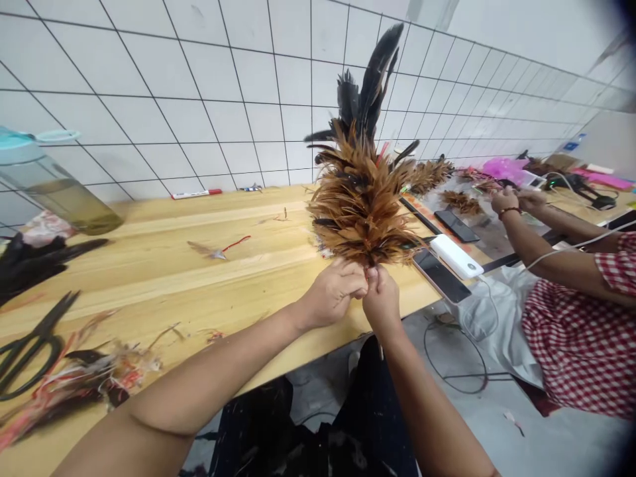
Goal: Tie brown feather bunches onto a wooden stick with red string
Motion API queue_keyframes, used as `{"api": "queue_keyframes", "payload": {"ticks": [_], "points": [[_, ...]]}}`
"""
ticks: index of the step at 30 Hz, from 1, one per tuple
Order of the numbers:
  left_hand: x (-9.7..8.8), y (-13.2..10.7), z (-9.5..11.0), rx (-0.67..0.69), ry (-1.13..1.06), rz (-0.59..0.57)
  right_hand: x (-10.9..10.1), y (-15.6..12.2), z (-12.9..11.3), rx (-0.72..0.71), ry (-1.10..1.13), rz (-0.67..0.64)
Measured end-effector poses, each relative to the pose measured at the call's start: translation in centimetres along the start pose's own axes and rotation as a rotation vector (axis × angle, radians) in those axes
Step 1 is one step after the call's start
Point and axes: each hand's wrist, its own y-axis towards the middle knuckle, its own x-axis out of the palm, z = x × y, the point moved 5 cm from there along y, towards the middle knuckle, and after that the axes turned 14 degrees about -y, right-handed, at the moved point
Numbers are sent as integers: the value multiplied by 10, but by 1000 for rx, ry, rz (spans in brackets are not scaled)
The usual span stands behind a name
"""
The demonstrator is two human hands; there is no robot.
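Note:
A feather duster (365, 199), bushy with brown feathers and tipped with long black ones, stands upright over the near edge of the wooden table. Both hands are closed together at its lower end. My left hand (335, 291) pinches just under the lowest feathers, and its fingertips touch my right hand (381, 298). The right hand is wrapped round the base of the duster, thumb up. The handle is mostly hidden by the fingers.
On the table (238, 265) lie scissors (37, 344), black feathers (44, 258), scraps, a marker (196, 193) and a bottle (59, 185). Right of the duster are a white power bank (457, 256) and phones (441, 275). A co-worker's hands (517, 199) work at far right.

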Motion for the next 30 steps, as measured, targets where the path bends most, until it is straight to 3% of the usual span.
{"api": "queue_keyframes", "payload": {"ticks": [2, 4, 9, 12, 16, 21, 23, 26, 30], "points": [[0, -2, -8, -64, -119, 8, 4, 2, 0, 5, -22, 24], [-1, -4, -20, -182, -371, 59, 9, 6, 2, 14, 10, 27], [4, -13, -53, -586, -1229, 501, 22, 10, 2, 34, 181, -64], [12, -16, -57, -774, -1401, 624, 23, 3, -3, 0, 34, -44], [14, -18, -54, -840, -1279, 654, 22, -9, -11, -30, -282, 47], [9, -16, -46, -712, -848, 512, 27, -16, -16, -129, -443, 190], [5, -15, -45, -665, -741, 520, 30, -17, -20, -189, -471, 202], [-2, -15, -49, -654, -673, 609, 35, -22, -30, -214, -520, 137], [-10, -22, -63, -762, -646, 688, 38, -27, -46, -161, -505, -38]]}}
